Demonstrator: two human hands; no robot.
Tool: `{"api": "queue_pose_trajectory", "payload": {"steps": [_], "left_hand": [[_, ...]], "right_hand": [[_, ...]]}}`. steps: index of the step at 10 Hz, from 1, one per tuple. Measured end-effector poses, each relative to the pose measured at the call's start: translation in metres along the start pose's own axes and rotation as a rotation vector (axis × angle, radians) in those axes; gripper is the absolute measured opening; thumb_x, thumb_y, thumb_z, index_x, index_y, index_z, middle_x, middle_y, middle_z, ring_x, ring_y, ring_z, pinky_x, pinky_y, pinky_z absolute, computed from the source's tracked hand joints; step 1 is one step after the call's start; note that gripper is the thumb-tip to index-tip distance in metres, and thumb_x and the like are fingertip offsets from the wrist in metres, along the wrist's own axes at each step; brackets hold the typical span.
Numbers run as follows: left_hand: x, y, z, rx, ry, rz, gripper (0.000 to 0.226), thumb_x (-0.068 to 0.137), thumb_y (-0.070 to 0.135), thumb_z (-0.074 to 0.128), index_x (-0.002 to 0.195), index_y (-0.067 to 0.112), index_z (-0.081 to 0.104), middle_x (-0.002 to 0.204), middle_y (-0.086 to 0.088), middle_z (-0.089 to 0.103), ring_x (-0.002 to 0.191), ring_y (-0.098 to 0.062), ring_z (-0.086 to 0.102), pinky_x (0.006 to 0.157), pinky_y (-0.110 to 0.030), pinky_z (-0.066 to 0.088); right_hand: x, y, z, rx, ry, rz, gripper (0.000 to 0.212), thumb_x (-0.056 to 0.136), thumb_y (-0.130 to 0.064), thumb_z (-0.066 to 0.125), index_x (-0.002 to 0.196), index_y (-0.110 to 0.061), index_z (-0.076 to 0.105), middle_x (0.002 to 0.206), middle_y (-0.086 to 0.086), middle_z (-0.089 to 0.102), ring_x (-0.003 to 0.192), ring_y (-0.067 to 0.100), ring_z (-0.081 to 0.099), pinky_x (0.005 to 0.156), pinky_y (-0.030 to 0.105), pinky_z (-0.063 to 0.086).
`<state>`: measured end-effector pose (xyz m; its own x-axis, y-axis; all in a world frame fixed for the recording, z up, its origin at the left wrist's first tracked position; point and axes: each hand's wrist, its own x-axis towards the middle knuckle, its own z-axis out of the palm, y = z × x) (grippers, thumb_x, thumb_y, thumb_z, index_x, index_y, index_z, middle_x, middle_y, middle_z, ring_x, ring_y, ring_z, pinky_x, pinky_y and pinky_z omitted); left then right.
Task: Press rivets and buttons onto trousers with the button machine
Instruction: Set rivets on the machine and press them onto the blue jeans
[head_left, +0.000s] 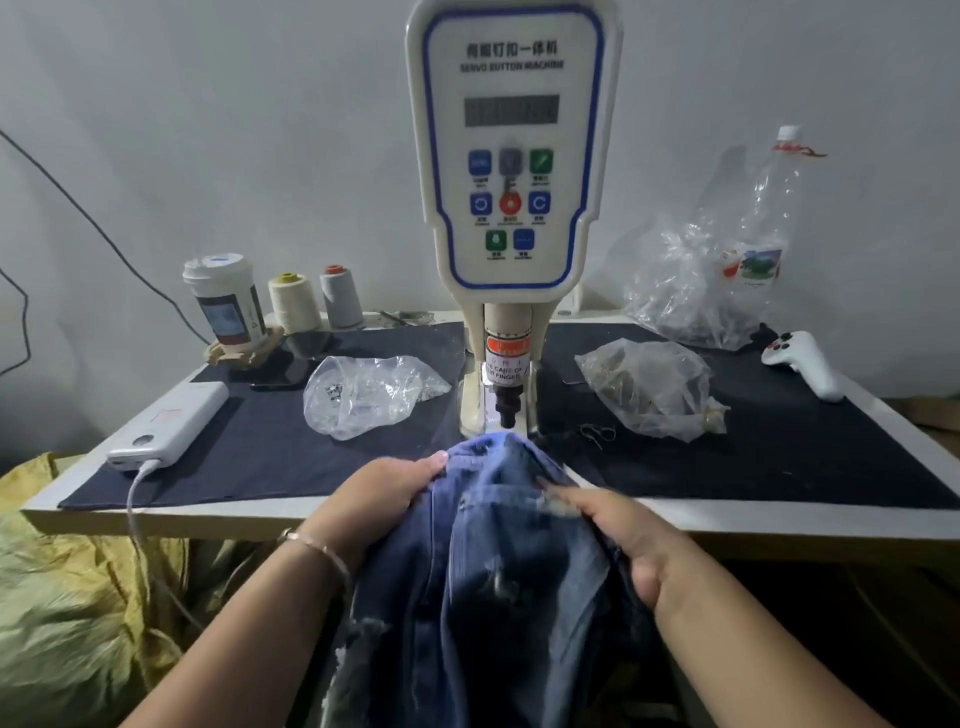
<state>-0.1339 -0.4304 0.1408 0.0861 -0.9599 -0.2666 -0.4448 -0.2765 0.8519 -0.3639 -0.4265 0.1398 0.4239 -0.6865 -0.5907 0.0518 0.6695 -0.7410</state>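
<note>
One pair of blue denim trousers (498, 561) held by two hands. Left hand (374, 499): fingers curled, clamped on the fabric's left edge. Right hand (618, 535): fingers blurred, gripping the right fold. Beyond the fingertips stands one button machine (511, 156); its punch (506, 410) sits just above the cloth. Three plastic bags, two thread cones (294, 301) flank it.
</note>
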Motion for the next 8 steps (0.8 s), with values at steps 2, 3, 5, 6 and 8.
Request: {"api": "queue_pose_trajectory", "payload": {"steps": [2, 3, 5, 6, 8], "left_hand": [[0.012, -0.003, 0.001, -0.47, 0.047, 0.025, 0.034, 0.095, 0.037, 0.058, 0.087, 0.012, 0.08, 0.097, -0.015, 0.076, 0.093, -0.028, 0.072, 0.084, -0.033, 0.054], [0.008, -0.012, 0.007, -0.691, -0.128, 0.018, 0.044, 0.092, 0.046, 0.058, 0.112, 0.011, 0.073, 0.115, -0.021, 0.07, 0.106, -0.036, 0.068, 0.092, -0.042, 0.054], [-0.008, -0.039, -0.006, -0.942, -0.261, 0.16, 0.039, 0.08, 0.037, 0.063, 0.1, 0.006, 0.075, 0.095, -0.02, 0.074, 0.085, -0.034, 0.073, 0.065, -0.037, 0.06], [-0.021, -0.05, -0.026, -1.014, -0.481, 0.315, 0.034, 0.08, 0.0, 0.048, 0.107, -0.005, 0.068, 0.103, -0.025, 0.07, 0.097, -0.037, 0.069, 0.081, -0.043, 0.058], [-0.052, -0.082, -0.081, -0.393, -0.321, 0.649, 0.029, 0.07, 0.007, 0.081, 0.096, 0.011, 0.07, 0.089, -0.018, 0.068, 0.083, -0.03, 0.067, 0.07, -0.033, 0.055]], "right_hand": [[0.007, -0.002, 0.032, -0.407, 0.351, -0.48, 0.017, 0.087, -0.02, 0.066, 0.075, -0.01, 0.072, 0.068, 0.001, 0.072, 0.064, 0.016, 0.067, 0.054, 0.021, 0.05], [0.015, 0.007, 0.038, -0.827, 0.597, -0.718, 0.025, 0.089, -0.032, 0.061, 0.076, -0.011, 0.061, 0.074, 0.002, 0.068, 0.074, 0.023, 0.063, 0.061, 0.03, 0.043], [-0.002, 0.029, 0.053, -1.4, 0.614, -1.345, 0.019, 0.065, -0.025, 0.078, 0.072, -0.013, 0.065, 0.05, 0.001, 0.058, 0.041, 0.023, 0.056, 0.037, 0.022, 0.036], [-0.022, 0.035, 0.056, -1.337, 0.373, -1.382, 0.033, 0.079, -0.052, 0.065, 0.076, -0.019, 0.062, 0.054, -0.003, 0.058, 0.047, 0.017, 0.055, 0.043, 0.023, 0.038], [-0.049, 0.06, 0.032, -1.419, 0.419, -1.579, 0.047, 0.104, -0.038, 0.023, 0.072, -0.032, 0.058, 0.048, -0.012, 0.048, 0.044, 0.002, 0.046, 0.044, 0.019, 0.041]]}}
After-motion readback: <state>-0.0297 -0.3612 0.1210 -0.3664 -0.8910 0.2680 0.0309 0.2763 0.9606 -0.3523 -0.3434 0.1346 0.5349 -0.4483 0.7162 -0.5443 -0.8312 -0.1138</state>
